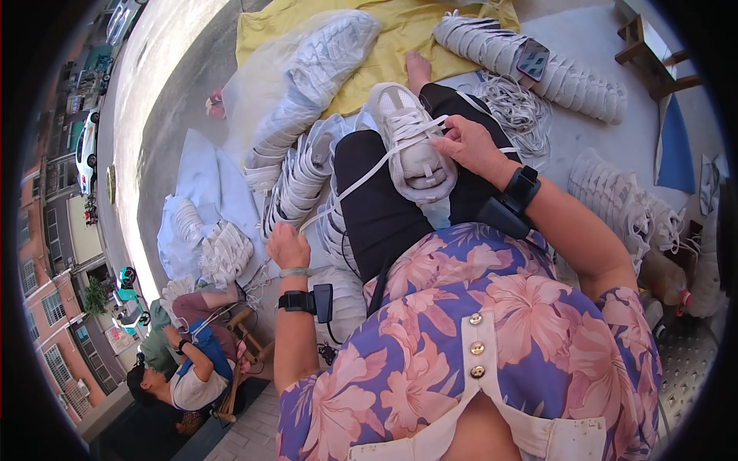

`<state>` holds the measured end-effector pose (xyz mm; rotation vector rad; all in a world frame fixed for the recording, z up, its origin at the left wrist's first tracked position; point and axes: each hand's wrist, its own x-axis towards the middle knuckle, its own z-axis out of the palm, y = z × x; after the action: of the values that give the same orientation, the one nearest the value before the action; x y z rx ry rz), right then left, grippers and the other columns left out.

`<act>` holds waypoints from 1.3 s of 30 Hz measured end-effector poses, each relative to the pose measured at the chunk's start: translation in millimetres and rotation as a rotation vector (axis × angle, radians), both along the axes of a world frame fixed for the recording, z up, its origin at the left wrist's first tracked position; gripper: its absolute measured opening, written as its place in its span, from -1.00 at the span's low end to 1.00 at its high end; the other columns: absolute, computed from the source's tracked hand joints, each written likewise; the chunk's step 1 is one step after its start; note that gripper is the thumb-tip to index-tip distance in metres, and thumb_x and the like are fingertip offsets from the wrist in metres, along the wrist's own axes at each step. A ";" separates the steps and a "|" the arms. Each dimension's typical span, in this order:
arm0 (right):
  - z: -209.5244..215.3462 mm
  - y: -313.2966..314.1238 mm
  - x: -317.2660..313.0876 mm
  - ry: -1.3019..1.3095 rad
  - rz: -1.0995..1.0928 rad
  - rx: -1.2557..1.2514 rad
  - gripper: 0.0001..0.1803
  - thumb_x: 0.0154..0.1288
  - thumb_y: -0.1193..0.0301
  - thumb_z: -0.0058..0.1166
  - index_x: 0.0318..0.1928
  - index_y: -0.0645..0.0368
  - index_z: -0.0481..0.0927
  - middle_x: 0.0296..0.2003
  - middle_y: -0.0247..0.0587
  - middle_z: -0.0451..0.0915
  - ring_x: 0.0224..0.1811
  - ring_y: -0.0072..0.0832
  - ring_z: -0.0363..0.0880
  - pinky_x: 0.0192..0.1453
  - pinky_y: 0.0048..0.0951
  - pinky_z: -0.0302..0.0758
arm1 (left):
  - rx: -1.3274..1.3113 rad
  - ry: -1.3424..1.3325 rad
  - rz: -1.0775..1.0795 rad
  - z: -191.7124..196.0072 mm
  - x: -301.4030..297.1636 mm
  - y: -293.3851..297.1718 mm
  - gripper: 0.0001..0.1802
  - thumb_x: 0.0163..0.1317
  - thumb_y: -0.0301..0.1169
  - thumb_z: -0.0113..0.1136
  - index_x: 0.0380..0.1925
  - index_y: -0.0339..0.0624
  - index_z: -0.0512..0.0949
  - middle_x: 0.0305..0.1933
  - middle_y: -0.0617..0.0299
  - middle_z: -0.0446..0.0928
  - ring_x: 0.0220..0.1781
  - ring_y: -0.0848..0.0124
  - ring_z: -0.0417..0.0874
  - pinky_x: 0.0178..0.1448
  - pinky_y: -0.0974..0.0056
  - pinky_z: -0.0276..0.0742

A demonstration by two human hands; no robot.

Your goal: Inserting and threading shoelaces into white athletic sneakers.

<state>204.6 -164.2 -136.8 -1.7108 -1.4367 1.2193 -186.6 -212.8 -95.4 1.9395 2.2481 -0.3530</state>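
Note:
A white and grey sneaker [421, 164] rests on my lap between my thighs, its opening turned toward me. White laces are threaded across its front. One long white shoelace [361, 180] runs taut from the sneaker down to my left hand [288, 246], which is closed on its end, out to the left and clear of the shoe. Over the sneaker's right side, my right hand [470, 144] pinches a lace between thumb and forefinger, close to the eyelets.
Stacked white shoes [296, 180] lie left of my legs, some under clear plastic [307, 84]. A phone [533, 60] sits on another row of shoes [580, 88]. Loose laces [519, 115] are heaped by my right knee. A co-worker [192, 353] sits at lower left; a wooden stool [646, 54] stands far right.

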 end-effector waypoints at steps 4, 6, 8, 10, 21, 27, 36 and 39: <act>18.9 15.3 -1.3 0.182 -0.068 -0.235 -0.58 0.19 0.45 -0.02 0.04 0.33 0.28 -0.49 -0.16 0.51 -0.56 -0.48 0.53 -0.54 -0.52 0.49 | 0.432 -0.544 -0.399 -17.5 84.8 38.2 -0.67 -0.10 -0.40 0.18 -0.24 -0.16 0.51 0.10 0.13 0.39 0.11 0.08 0.36 0.18 0.01 0.17; 15.2 20.5 0.0 0.110 -0.084 -0.232 -0.64 0.18 0.49 -0.10 0.01 0.31 0.31 -0.55 -0.14 0.49 -0.68 -0.46 0.51 -0.68 -0.50 0.46 | 0.423 -0.485 -0.570 -3.0 130.5 48.3 -0.63 -0.07 -0.42 0.18 -0.17 -0.19 0.48 0.07 0.07 0.41 0.10 0.03 0.37 0.20 0.06 0.19; 26.8 25.0 -5.8 0.051 -0.024 -0.238 -0.68 0.18 0.48 -0.11 -0.03 0.29 0.35 -0.56 -0.16 0.48 -0.67 -0.47 0.52 -0.68 -0.49 0.45 | 0.400 -0.412 -0.631 -5.7 154.0 52.5 -0.69 -0.04 -0.39 0.15 -0.22 -0.15 0.49 0.06 0.12 0.41 0.11 0.07 0.36 0.23 -0.05 0.10; 28.8 25.0 -9.4 -0.028 0.002 -0.172 -0.76 0.14 0.44 -0.13 -0.21 0.30 0.48 -0.53 -0.07 0.54 -0.66 -0.40 0.57 -0.62 -0.42 0.49 | 0.383 -0.357 -0.654 -6.7 159.8 56.9 -0.74 -0.02 -0.39 0.14 -0.26 -0.13 0.51 0.03 0.15 0.43 0.10 0.09 0.37 0.23 -0.09 0.08; 29.2 6.0 -1.5 0.160 0.030 -0.126 -0.85 0.24 0.40 -0.02 -0.24 0.21 0.51 -0.63 -0.43 0.42 -0.67 -0.73 0.34 -0.62 -0.65 0.33 | 0.451 -0.133 -0.650 44.0 59.5 30.7 -0.96 -0.02 -0.44 0.13 -0.50 -0.09 0.51 -0.13 0.22 0.50 0.02 0.16 0.42 0.23 -0.19 0.06; 37.8 -5.9 28.7 -0.136 0.431 0.273 -0.83 0.16 0.39 0.08 -0.26 0.20 0.51 -0.63 -0.21 0.44 -0.62 -0.40 0.45 -0.51 -0.47 0.37 | 0.411 -0.081 -0.602 44.0 35.9 5.1 -0.92 -0.01 -0.45 0.12 -0.45 -0.12 0.52 -0.08 0.18 0.49 0.04 0.16 0.41 0.22 -0.14 0.09; 92.8 -25.9 175.5 -0.649 0.274 0.629 -0.92 0.21 0.46 0.00 -0.33 0.21 0.50 -0.43 -0.08 0.52 -0.39 -0.12 0.52 -0.38 -0.29 0.42 | 0.446 0.033 -0.410 42.9 -36.6 1.2 -0.88 0.07 -0.43 0.04 -0.37 -0.12 0.51 -0.05 0.20 0.47 0.06 0.22 0.42 0.20 -0.09 0.12; 97.0 -34.1 190.9 -0.611 0.197 0.559 -0.89 0.19 0.45 0.01 -0.43 0.23 0.48 -0.48 -0.08 0.51 -0.40 -0.10 0.50 -0.37 -0.26 0.40 | 0.542 0.091 -0.387 59.1 -43.0 5.6 -0.86 0.09 -0.46 0.02 -0.34 -0.17 0.51 -0.09 0.17 0.50 0.01 0.21 0.45 0.19 -0.06 0.15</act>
<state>395.5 -198.4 -39.8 -1.6153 -2.0928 0.2962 -229.6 -207.2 -36.2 2.6860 2.1682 0.1565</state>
